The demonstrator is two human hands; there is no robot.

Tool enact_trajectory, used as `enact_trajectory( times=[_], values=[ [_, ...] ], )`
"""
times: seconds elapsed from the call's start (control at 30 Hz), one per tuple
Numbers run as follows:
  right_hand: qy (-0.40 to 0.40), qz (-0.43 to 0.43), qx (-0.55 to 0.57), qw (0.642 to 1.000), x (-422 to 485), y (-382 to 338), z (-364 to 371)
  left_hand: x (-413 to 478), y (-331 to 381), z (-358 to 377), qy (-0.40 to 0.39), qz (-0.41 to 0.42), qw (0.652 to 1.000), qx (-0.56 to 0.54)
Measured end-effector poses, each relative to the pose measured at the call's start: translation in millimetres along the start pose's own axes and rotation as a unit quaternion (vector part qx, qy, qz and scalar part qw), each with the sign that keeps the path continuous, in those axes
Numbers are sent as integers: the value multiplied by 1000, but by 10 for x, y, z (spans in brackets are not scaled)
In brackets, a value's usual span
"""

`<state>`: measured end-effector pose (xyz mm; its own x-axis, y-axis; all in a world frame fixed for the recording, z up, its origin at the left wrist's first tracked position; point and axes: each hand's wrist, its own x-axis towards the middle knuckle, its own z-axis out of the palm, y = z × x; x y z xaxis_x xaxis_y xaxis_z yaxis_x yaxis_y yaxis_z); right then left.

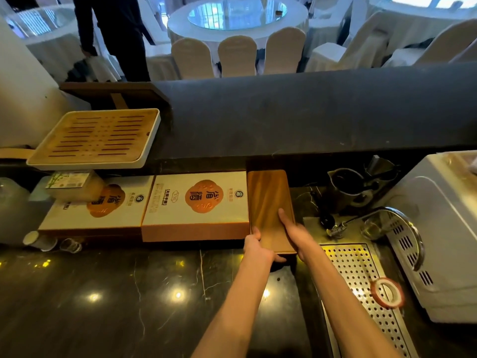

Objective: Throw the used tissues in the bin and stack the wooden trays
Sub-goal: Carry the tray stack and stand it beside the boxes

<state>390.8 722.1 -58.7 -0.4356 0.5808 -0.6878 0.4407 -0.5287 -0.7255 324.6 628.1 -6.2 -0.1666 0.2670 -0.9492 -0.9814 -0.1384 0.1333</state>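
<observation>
A plain wooden tray (269,208) is being held by both hands at its near end; the left hand (256,248) is being curled round the near left corner, thumb on top and fingers tucked beneath; the right hand (293,233) is being laid flat along the right edge, fingers stretched forward over the wood. The tray is being kept lengthwise, pointing away from the person, over the dark marble bench (103,293), just beside the right side of a white and orange box (197,205); whether its underside is touching anything cannot be told. A second such box (103,210) is lying to the left of the first, with a clear plastic container (74,186) resting partly on it. A slatted wooden tray (98,138) in a white frame is being carried higher up at the left, on the edge of the dark raised ledge (309,112). To the right of the hands a perforated metal drain plate (361,275) is being occupied by a roll of tape (387,293); a metal pitcher (348,184) is standing behind it.
</observation>
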Motion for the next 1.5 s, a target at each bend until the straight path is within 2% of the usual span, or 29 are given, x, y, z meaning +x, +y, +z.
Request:
enact_trajectory(
  times=[0.07,0.17,0.3,0.47,0.6,0.77,0.93,1.0,1.03,1.07,1.1,1.17,1.2,1.23,1.3,1.5],
  values=[
    [5,-7,-27,1000,-11,-17,11,20,-12,0,11,3,1000,0],
    [24,-18,-44,999,-128,-74,47,-64,-25,-36,-26,19,999,35],
    [59,-76,-48,994,-340,-95,36,-217,-40,-152,-80,60,991,92],
    [72,-108,-52,990,-529,214,29,-220,-19,-274,-53,141,960,238],
    [92,-132,-22,987,-563,300,75,-152,-122,-304,-24,203,941,269],
    [90,-121,-58,987,-566,254,67,-186,-92,-233,4,203,939,276],
    [48,-104,-102,988,-716,120,-45,-321,-147,-404,13,230,891,391],
    [77,-154,-180,968,-827,177,-92,-342,-196,-566,12,288,843,454],
    [94,-202,-229,948,-893,225,-101,-355,-222,-645,6,339,800,496],
    [107,-253,-286,918,-953,286,-104,-370,-251,-713,-5,392,742,544],
    [113,-292,-355,881,-997,355,-109,-377,-282,-772,-13,435,670,601],
    [114,-308,-492,806,-1058,478,-112,-359,-340,-856,-10,460,527,714],
    [113,-296,-541,779,-1069,527,-111,-338,-353,-880,3,448,475,757],
    [115,-285,-570,762,-1070,568,-101,-312,-357,-898,17,435,440,785],
    [134,-283,-589,745,-1066,620,-62,-266,-360,-906,33,428,414,802],
    [167,-304,-581,736,-1041,694,-7,-206,-372,-929,55,433,391,810]
  ],
)
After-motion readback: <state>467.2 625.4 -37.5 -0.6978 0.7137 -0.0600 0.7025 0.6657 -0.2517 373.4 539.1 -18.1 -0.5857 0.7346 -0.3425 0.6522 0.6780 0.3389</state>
